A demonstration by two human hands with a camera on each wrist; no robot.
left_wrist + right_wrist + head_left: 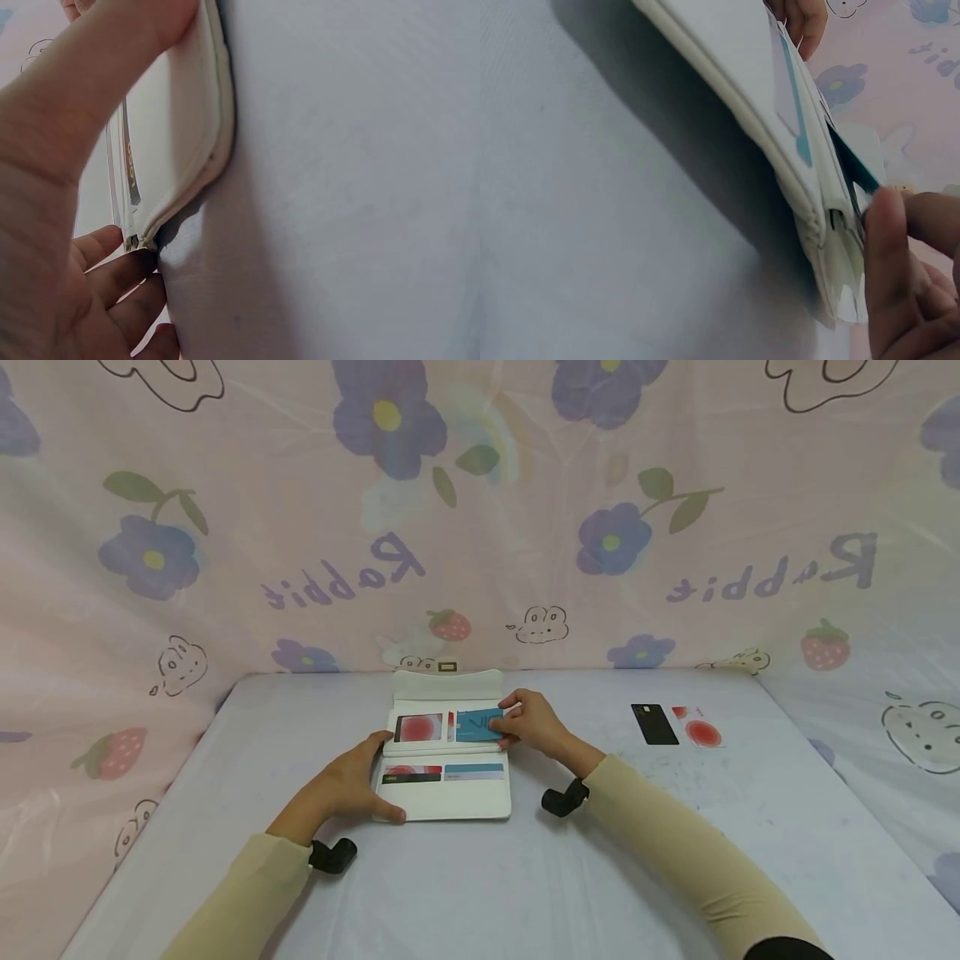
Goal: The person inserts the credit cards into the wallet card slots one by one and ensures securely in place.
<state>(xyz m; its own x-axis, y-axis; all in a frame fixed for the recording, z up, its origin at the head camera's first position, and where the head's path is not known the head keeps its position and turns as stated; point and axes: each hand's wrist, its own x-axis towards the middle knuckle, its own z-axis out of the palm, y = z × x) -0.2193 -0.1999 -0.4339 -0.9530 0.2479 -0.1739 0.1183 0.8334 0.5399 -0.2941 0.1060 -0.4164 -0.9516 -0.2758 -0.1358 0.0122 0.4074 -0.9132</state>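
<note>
A white wallet [457,806] lies unfolded on the white table [637,877], its flap at the far end. The right hand [534,724] pinches the right end of a blue card [476,725] between thumb and fingers; the card lies over the right half of the wallet's far panel, and the right wrist view shows it tilted up from that panel. The left hand [347,782] is spread wide along the wallet's left side, thumb on the near left corner and fingertips touching the left edge by the fold. Left of the blue card, a red-circle card [418,727] sits in the same panel, while the near panel bears a red-and-black card [411,775] on the left and a blue-and-pale card [474,772] on the right. Well apart to the right, a black card [655,724] lies just beside a white card with a red disc [701,732]
</note>
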